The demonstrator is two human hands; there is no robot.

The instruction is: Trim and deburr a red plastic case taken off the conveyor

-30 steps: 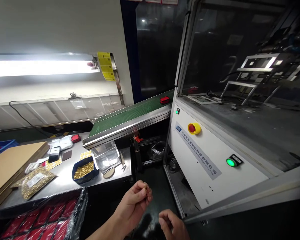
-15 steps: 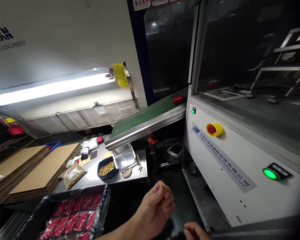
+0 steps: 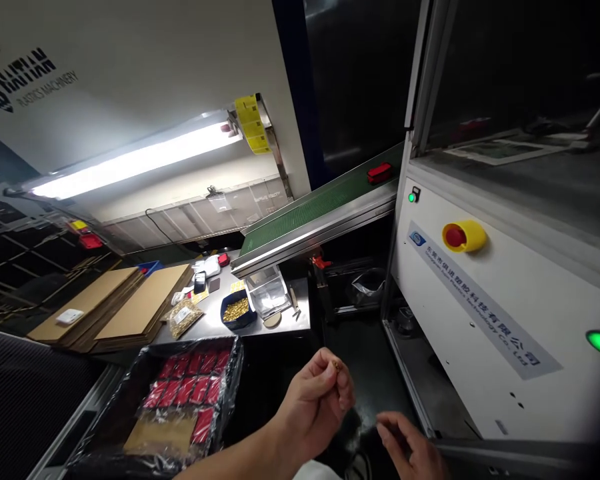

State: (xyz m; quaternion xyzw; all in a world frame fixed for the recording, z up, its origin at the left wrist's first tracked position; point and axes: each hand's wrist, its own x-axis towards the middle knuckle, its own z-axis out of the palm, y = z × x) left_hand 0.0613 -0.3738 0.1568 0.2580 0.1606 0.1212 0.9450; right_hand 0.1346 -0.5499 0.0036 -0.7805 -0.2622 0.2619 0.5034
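Left of the curled right hand [image 3: 414, 448], the left hand [image 3: 316, 403] pinches a golden piece [image 3: 336, 366].

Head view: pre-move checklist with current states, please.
1. Small gold piece pinched in the left hand: ok.
2. Right hand empty: cannot tell, its palm is hidden.
3. Loose gold pieces in the blue bin: ok.
4. Red case resting on the green belt: ok.
5. Red packs filling the whole crate layer: not ok, a brown sheet shows at the near end.
6. Red button unobstructed: ok.
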